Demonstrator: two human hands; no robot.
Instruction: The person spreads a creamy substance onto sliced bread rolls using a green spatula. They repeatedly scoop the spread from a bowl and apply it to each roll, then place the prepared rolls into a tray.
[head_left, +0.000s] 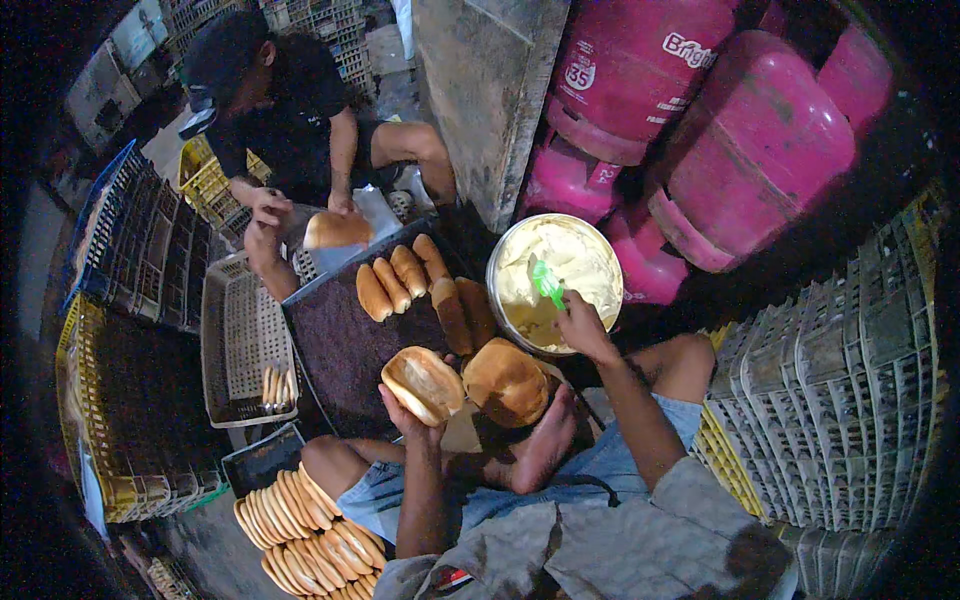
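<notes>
My left hand (412, 420) holds a split bread roll (424, 384), its pale cut face turned up. In my right hand (585, 322) is a green plastic spatula (549, 283), its blade over the pale cream in a round tub (617, 307). Beside the held roll, a browned bread loaf (506, 382) sits close to my bare foot. Several long bread rolls (406, 270) lie on a dark tray (337, 352), some in a row and some nearer the tub.
Across the tray a person in a dark cap (300, 112) handles a bread roll (337, 229) over plastic sheets. Pink gas cylinders (757, 150) stand beyond the tub. Stacked plastic crates (817, 405) rise at right, more at left. Many flat breads (315, 540) line the lower left.
</notes>
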